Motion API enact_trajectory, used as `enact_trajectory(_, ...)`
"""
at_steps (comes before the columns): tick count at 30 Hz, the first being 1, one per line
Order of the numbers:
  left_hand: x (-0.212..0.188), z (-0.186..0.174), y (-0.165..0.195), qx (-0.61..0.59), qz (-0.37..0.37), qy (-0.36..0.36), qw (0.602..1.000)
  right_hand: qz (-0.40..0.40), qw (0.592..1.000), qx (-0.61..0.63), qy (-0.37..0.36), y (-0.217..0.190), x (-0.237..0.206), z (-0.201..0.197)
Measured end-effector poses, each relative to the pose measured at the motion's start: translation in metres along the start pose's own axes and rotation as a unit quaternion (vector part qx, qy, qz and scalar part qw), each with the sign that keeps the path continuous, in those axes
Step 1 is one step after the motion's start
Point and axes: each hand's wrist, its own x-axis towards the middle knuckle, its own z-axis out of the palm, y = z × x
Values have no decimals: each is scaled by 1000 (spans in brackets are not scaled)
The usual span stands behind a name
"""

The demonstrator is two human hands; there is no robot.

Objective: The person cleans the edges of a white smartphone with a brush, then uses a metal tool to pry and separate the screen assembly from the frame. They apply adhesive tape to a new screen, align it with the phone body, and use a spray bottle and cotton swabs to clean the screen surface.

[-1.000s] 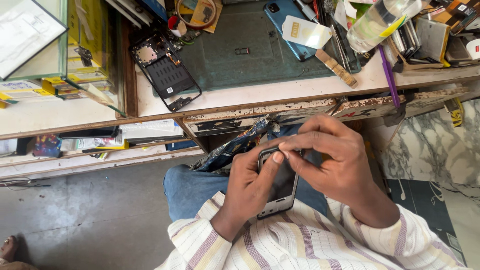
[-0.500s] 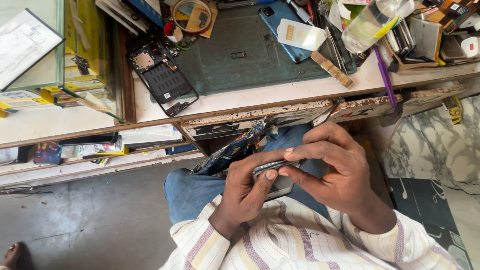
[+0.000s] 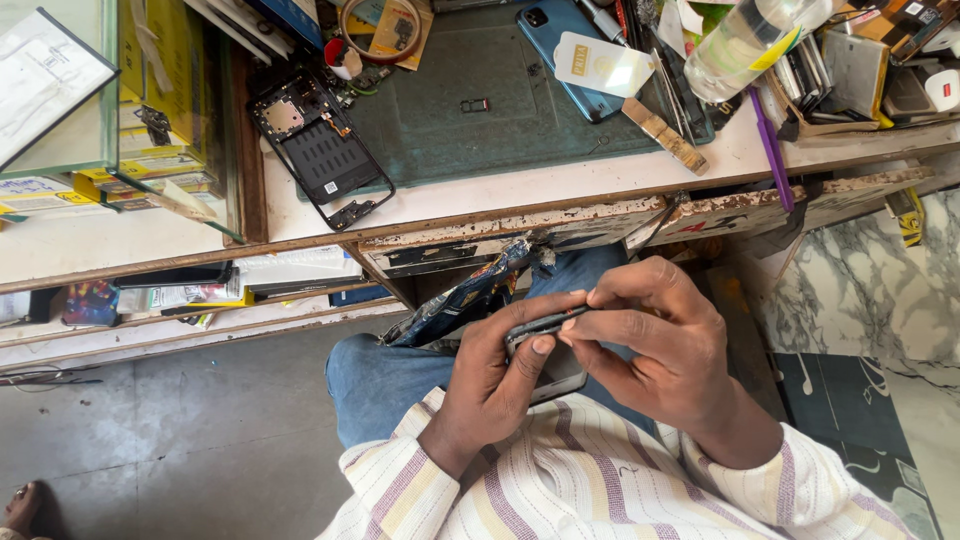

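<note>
Mostly hidden, the phone [image 3: 545,345] sits gripped by left hand [image 3: 495,385] and right hand [image 3: 665,350].

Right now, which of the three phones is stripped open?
The black phone frame at the green mat's left edge, its insides exposed. The blue phone lies closed; the hands' phone looks whole.

1. Two bare hands, left hand [image 3: 500,385] and right hand [image 3: 665,350].
2. One dark slim phone [image 3: 545,345] held between them.
3. One blue phone [image 3: 575,45] on the bench.
4. One black opened phone frame [image 3: 320,150].
5. One clear plastic bottle [image 3: 745,45].
6. One purple rod [image 3: 772,150].
</note>
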Motion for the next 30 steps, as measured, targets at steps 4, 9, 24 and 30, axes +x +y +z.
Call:
enact_trajectory(4, 0, 0, -3, -6, -7, 6, 1000, 21, 1000, -13, -5, 0, 1, 1)
enact_trajectory(9, -1, 0, -5, 1, -15, 8, 1000, 27, 999, -16, -1, 0, 3, 0)
enact_trajectory(24, -1, -7, -12, -27, -29, 1, 999, 4, 998, -57, -14, -3, 9, 8)
enact_trajectory(30, -1, -11, -12, -40, -48, -1, 998, -54, 993, -102, -22, -3, 15, 9)
